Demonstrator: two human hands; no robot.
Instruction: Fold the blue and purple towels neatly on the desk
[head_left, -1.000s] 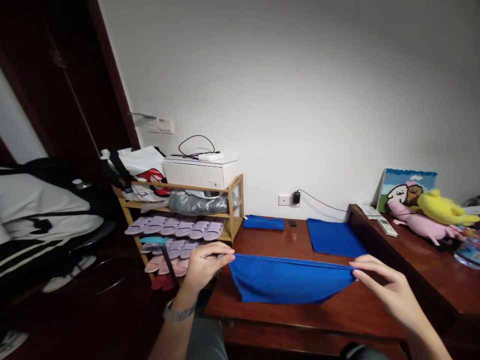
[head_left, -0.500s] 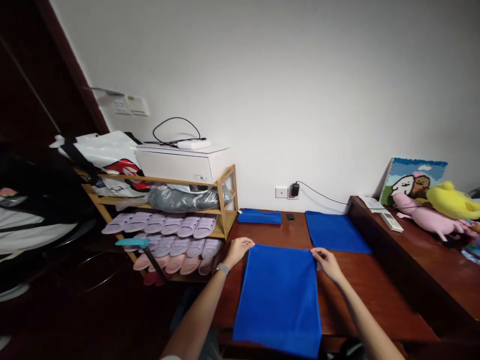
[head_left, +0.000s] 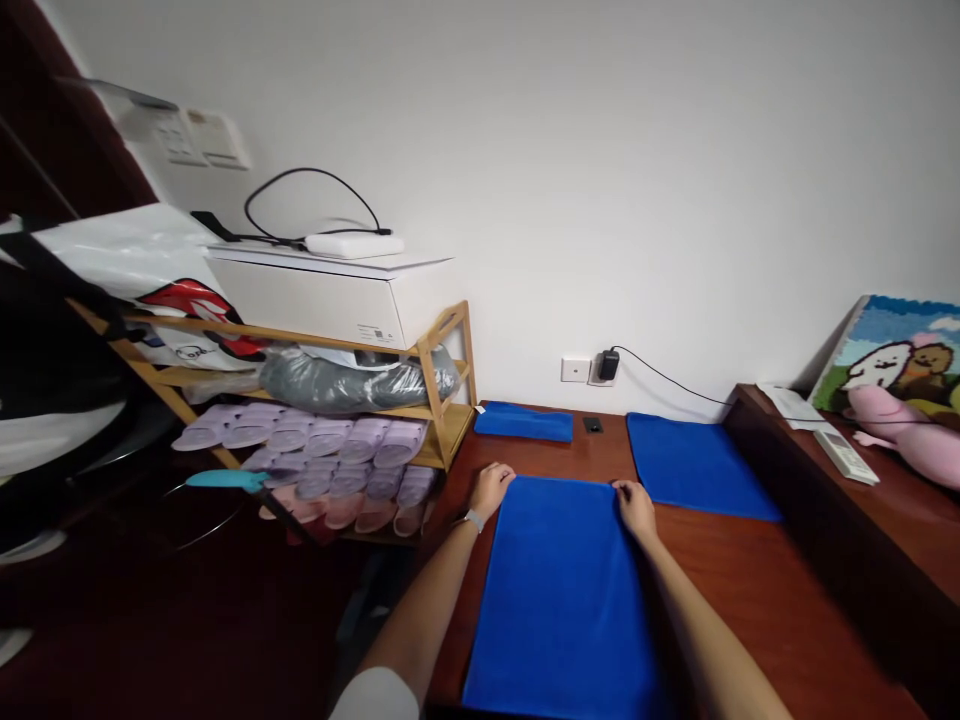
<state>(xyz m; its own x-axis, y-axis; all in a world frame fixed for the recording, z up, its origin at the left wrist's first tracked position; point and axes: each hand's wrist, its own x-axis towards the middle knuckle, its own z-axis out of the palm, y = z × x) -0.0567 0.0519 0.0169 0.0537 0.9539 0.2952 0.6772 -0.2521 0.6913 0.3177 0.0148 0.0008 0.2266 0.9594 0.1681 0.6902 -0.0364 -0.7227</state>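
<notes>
A blue towel (head_left: 562, 590) lies spread on the reddish-brown wooden desk (head_left: 720, 580), its near end running out of the bottom of the view. My left hand (head_left: 493, 488) pinches its far left corner, and a grey band circles that wrist. At the far right corner, my right hand (head_left: 636, 510) is closed on the edge of the same towel. Behind them a folded blue towel (head_left: 523, 422) rests near the wall. Another blue towel (head_left: 697, 465) lies flat to the right of my right hand.
Left of the desk stands a wooden rack (head_left: 442, 400) with slippers (head_left: 326, 438) and a white box (head_left: 307, 295). A black charger (head_left: 608, 365) is plugged into the wall. On the raised ledge at right are a remote control (head_left: 846, 456) and a pink plush toy (head_left: 911, 440).
The towel between my hands has come down flatter on the desk, its corners still held. My hands are slightly closer together. The camera view has moved nearer to the desk.
</notes>
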